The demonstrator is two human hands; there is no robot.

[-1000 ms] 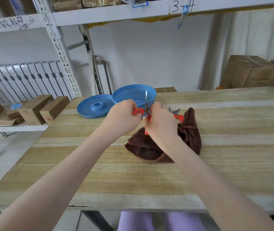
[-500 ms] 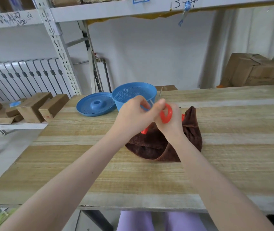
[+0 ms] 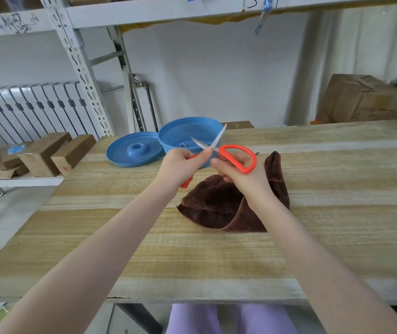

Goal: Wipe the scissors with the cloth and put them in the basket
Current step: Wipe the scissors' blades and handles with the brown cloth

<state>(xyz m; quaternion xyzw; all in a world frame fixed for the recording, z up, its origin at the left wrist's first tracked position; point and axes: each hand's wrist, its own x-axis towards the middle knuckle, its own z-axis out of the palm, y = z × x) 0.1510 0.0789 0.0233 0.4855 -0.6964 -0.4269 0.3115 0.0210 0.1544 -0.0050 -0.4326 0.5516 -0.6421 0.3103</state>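
Red-handled scissors (image 3: 237,156) are held above the table with their silver blades spread apart, pointing toward the blue basket (image 3: 187,136). My left hand (image 3: 183,165) grips one red handle. My right hand (image 3: 243,174) holds the other, D-shaped handle loop with fingers curled through it. The brown cloth (image 3: 219,208) lies crumpled on the wooden table (image 3: 216,259) just under and behind my right hand; neither hand holds it. The basket stands at the table's far edge, with something small and dark inside.
A blue perforated lid (image 3: 133,151) lies left of the basket. Wooden blocks (image 3: 52,154) sit on a low shelf at the left. A metal rack upright (image 3: 77,66) and a radiator stand behind. A cardboard box (image 3: 361,102) is at the back right.
The scissors were upright and nearly closed between both hands; they have been turned and pulled open, the blades now spread toward the basket. The right hand moved from the blades to the handle loop.
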